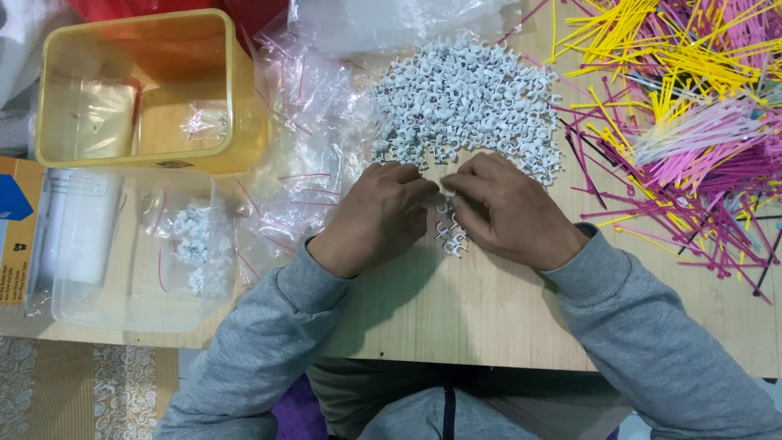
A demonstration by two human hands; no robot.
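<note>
My hands meet just below the heap of white cable clips (468,102): my left hand (379,216) lies knuckles-up with fingers curled, whether it pinches anything I cannot tell, and my right hand (505,212) has its fingertips closed around a small cluster of clips (450,230) resting on the wooden table (456,318). Bare board runs from my wrists to the near edge. To the right sprawl yellow, pink and white cable ties (676,106); to the left, crumpled plastic bags (314,147). A yellow tub (244,122) holds a few bags; a clear tub (134,314) holds bagged clips.
</note>
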